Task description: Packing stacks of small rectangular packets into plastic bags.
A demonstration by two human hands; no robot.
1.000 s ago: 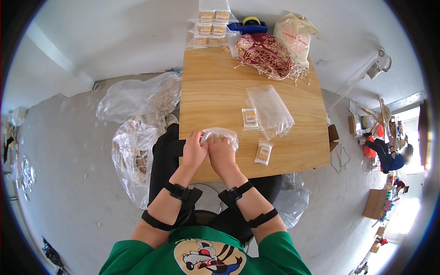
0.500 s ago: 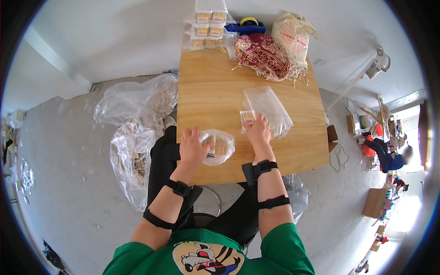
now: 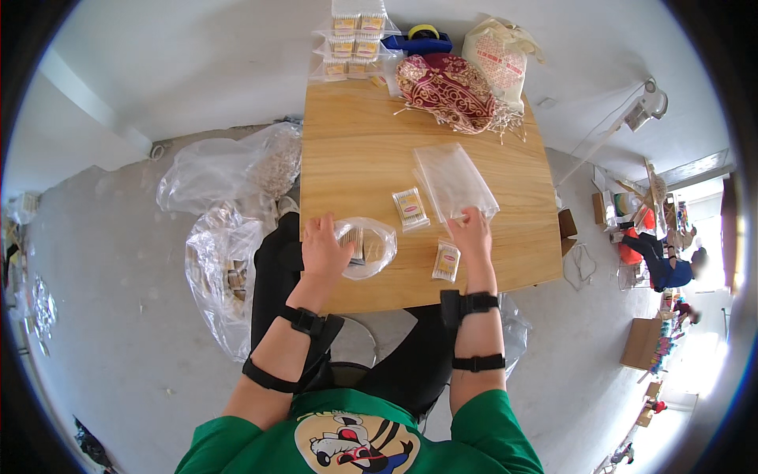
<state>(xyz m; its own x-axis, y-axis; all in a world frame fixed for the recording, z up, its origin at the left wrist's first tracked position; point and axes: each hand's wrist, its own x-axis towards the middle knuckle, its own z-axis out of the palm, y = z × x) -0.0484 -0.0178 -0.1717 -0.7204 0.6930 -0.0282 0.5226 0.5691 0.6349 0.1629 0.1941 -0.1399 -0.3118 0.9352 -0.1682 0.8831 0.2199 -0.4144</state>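
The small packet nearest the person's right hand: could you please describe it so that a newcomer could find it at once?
On the wooden table, look at the near edge by the right hand. The small packet lies just left of that wrist, alone on bare wood, unlike its twin beside the stack of clear bags.

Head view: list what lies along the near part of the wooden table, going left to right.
left hand → filled clear bag under it → small packet → second small packet → right hand on the stack of empty clear bags.
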